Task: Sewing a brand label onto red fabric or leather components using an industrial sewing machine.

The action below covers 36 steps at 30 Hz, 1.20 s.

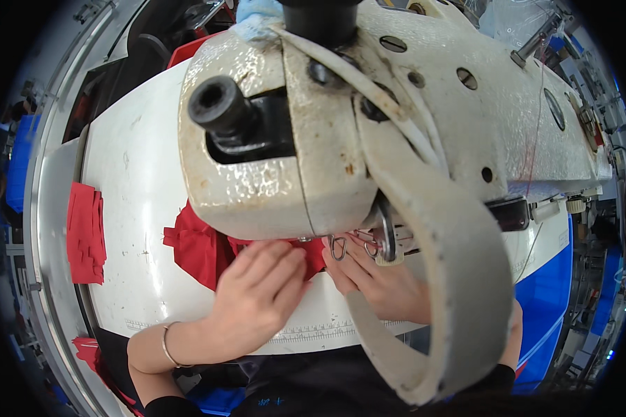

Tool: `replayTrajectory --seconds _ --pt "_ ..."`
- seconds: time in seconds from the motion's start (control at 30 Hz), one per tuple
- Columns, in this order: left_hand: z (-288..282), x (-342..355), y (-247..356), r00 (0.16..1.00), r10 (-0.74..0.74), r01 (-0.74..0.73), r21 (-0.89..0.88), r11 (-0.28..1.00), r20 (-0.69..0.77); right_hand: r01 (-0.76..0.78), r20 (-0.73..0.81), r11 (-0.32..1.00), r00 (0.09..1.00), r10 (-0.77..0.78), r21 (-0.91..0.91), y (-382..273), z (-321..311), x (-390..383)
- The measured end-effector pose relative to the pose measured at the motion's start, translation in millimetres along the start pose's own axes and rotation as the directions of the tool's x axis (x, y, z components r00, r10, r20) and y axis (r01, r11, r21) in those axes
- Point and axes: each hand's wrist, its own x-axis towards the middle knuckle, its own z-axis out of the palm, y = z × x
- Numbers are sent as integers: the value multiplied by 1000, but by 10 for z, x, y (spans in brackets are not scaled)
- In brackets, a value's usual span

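Note:
A crumpled piece of red fabric [196, 244] lies on the white bed of a sewing machine, partly under the machine's head [278, 201]. My left hand [257, 295] is closed on the fabric's near edge, its fingers bent and pressed together. To the right of the cloth, my right hand [379, 285] lies low with fingers stretched toward the stitching area, touching the cloth's right edge. Its fingertips are partly behind the wire hooks [338, 248] and the metal presser lever [384, 229]. The needle is hidden by the machine head.
A stack of red fabric pieces [85, 235] lies at the left edge; more red cloth [89, 351] hangs below it. A pale curved strap [466, 278] loops down in front of my right forearm. A blue bin [546, 299] stands on the right. A printed ruler [306, 336] runs along the near edge.

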Motion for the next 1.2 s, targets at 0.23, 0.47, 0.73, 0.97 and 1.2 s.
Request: replayTrajectory --seconds 0.23,0.47,0.73,0.97,1.2 --pt "321 -169 -250 993 86 -96 -117 989 -86 -152 -64 962 983 170 226 17 51 16" --pt "353 -31 -576 995 78 -90 -204 975 -70 -372 73 895 928 366 245 178 126 18" --pt "352 117 -797 988 62 -90 -208 974 -139 -228 -122 972 965 233 56 265 191 80" --pt "301 139 -761 993 51 -72 -207 976 -109 -167 -250 959 942 224 230 258 189 86" --pt "349 121 -761 980 50 -72 -111 991 -190 -129 -305 974 935 182 185 273 191 103"
